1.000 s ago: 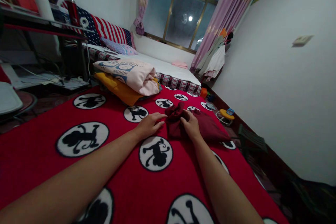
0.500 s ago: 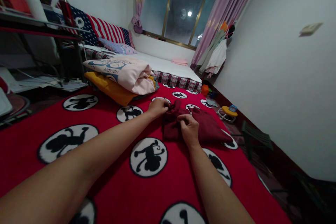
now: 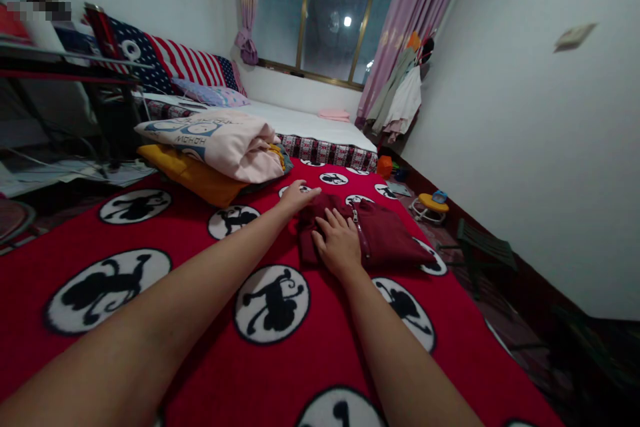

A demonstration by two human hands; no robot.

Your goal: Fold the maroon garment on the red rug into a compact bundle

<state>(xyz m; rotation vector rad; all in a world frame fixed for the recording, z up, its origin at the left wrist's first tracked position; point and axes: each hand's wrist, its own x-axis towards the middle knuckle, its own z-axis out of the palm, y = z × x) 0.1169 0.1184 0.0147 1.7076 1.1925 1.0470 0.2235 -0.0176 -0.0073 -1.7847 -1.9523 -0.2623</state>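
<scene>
A dark red zip-up jacket (image 3: 390, 237), folded into a flat bundle, lies on the red blanket (image 3: 200, 340) with round monkey patterns. My right hand (image 3: 340, 240) rests on its left part, fingers spread and palm down, beside the metal zipper. At the jacket's far left edge is my left hand (image 3: 299, 197), its fingers stretched out toward the cloth; whether they touch it I cannot tell. Neither hand grips anything.
A pile of folded clothes, with a pale pink garment (image 3: 240, 147) over a mustard yellow one (image 3: 193, 173), sits to the left. Behind is a second bed (image 3: 300, 121) by the window. A yellow stool (image 3: 433, 205) and a dark folding stool (image 3: 485, 243) stand right.
Both hands have let go of the pinched cloth and opened. My right hand now lies flat on the jacket, and the zipper shows more. The view has shifted slightly.
</scene>
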